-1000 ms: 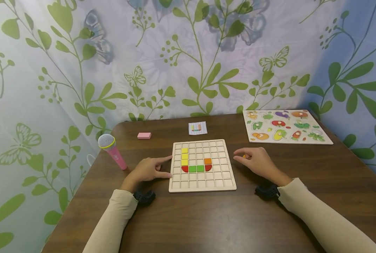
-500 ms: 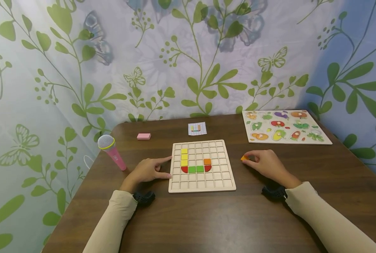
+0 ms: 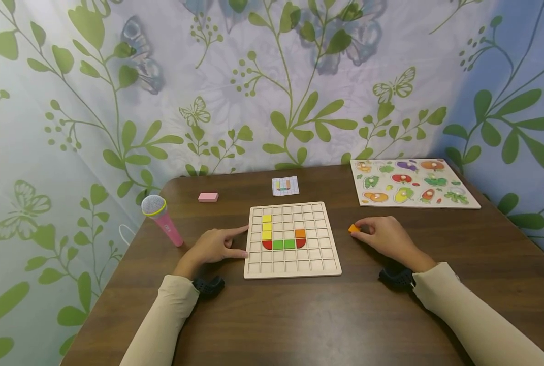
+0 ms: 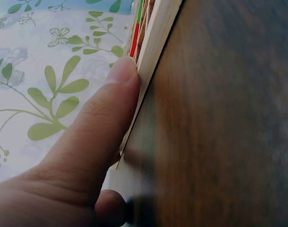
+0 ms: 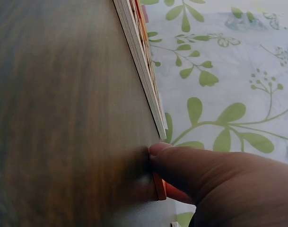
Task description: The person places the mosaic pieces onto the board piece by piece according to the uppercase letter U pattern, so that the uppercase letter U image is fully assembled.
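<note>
A pale wooden grid board [image 3: 313, 266] lies on the brown table, bearing a U of tiles: yellow squares [image 3: 266, 226] on the left, green squares [image 3: 284, 244] between two red rounded tiles [image 3: 301, 243] along the bottom, and one orange square [image 3: 300, 233] at right. With thumb and index finger spread, my left hand [image 3: 212, 246] touches the board's left edge; its other fingers are bent under. Right of the board, my right hand [image 3: 386, 238] pinches a loose orange tile [image 3: 353, 228] low at the tabletop. In the right wrist view, the thumb [image 5: 191, 163] partly hides that tile.
Behind the board lies a small pattern card [image 3: 286, 186] with a printed U. A pink block [image 3: 208, 196] and a pink toy microphone [image 3: 167, 221] are at left. A vegetable puzzle board [image 3: 413, 184] lies back right. Patterned fabric hangs behind the table.
My right hand has moved slightly right, away from the board, and the orange tile now shows at its fingertips. The left hand has stayed at the board's edge.
</note>
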A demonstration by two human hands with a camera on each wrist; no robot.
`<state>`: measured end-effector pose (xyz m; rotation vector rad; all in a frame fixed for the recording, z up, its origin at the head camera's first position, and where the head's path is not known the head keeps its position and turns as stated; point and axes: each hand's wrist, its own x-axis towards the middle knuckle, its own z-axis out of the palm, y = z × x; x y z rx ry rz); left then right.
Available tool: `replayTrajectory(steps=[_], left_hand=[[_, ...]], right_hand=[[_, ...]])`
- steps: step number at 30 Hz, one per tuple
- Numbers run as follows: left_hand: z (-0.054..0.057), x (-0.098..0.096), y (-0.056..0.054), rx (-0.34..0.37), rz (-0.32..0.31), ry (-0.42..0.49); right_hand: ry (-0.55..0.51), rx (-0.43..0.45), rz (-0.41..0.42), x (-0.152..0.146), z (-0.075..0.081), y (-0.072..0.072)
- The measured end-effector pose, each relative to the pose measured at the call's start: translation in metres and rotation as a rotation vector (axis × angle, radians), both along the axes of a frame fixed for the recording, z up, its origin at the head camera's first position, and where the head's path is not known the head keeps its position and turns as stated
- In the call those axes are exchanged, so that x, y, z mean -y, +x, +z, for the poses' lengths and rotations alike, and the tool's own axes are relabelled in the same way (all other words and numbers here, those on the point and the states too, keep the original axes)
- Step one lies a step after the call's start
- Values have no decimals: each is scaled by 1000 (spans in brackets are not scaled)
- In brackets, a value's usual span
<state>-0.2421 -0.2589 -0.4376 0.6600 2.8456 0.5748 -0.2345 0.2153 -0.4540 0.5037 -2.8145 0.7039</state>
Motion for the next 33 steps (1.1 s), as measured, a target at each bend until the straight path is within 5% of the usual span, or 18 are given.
replayTrajectory(steps=[33], left_hand=[[0, 0, 1, -2, -4, 20]], right_hand=[[-22, -54, 44, 13, -2, -4]])
